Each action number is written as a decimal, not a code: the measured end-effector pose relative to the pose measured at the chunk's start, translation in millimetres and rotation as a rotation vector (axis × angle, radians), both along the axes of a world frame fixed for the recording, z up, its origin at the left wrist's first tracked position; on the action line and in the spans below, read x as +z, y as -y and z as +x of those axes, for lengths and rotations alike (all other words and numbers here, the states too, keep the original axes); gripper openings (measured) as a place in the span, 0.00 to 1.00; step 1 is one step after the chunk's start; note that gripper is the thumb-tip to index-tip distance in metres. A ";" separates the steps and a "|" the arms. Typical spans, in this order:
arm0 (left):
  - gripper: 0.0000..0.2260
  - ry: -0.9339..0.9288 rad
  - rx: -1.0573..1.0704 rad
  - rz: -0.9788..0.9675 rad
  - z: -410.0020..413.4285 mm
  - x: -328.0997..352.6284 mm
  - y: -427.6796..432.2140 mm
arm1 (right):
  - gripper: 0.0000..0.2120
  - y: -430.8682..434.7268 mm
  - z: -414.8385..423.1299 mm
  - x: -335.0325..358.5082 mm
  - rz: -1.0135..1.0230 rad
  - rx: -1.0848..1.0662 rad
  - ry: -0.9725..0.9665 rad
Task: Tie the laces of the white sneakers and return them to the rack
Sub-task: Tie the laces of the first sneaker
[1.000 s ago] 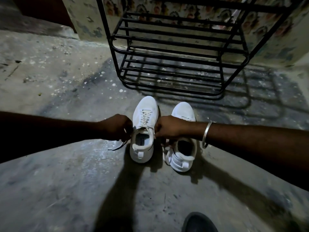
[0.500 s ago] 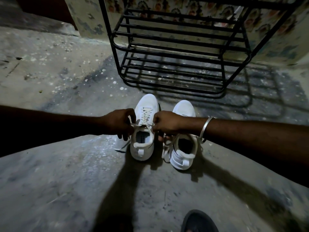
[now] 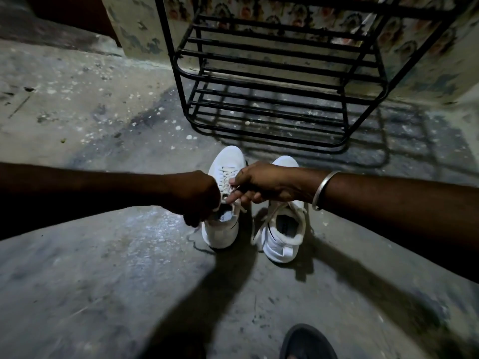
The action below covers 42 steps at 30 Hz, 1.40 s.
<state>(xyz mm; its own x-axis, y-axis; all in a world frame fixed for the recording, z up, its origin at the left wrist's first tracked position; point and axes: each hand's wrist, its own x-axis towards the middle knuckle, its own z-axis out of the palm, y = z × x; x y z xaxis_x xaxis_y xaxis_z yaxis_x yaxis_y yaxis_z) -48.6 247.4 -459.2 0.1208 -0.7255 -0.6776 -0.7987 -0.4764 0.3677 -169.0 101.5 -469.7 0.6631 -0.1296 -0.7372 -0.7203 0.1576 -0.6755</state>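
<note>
Two white sneakers stand side by side on the concrete floor, toes toward the rack. Over the left sneaker [image 3: 225,230], my left hand [image 3: 197,195] is closed on one lace end, and a loose tail trails to the floor beside the shoe. My right hand [image 3: 261,183], with a metal bangle at the wrist, pinches the other lace end above the same shoe's tongue. The right sneaker [image 3: 283,234] has slack laces hanging down its side. The black metal rack [image 3: 261,81] stands just beyond the shoes with bare shelves.
A dark shoe toe [image 3: 307,342] shows at the bottom edge. The rough concrete floor [image 3: 90,268] stretches to the left, speckled with pale spots. A patterned wall [image 3: 427,47] stands behind the rack.
Both hands came closer together over the left sneaker, crossing its laces. The right hand lifted toward the tongue, and the left hand shifted right and down.
</note>
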 end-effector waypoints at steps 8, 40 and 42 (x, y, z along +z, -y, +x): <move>0.06 0.058 -0.057 -0.308 -5.0 27.1 24.1 | 0.08 -9.5 -0.6 -3.2 -0.044 -0.132 0.186; 0.07 -0.594 0.525 -0.382 18.6 -5.6 13.9 | 0.10 -7.0 -12.9 -24.0 0.073 -0.175 0.358; 0.06 -0.650 0.527 -0.332 20.7 -6.3 13.4 | 0.10 -5.5 -13.2 -22.9 0.053 -0.159 0.361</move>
<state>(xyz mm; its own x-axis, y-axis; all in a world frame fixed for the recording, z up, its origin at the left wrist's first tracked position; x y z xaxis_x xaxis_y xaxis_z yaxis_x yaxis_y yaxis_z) -27.9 234.0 -465.4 0.1590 -0.8549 -0.4938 -0.0933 -0.5109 0.8545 -182.3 107.0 -492.6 0.8557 -0.2194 -0.4687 -0.4016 0.2897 -0.8688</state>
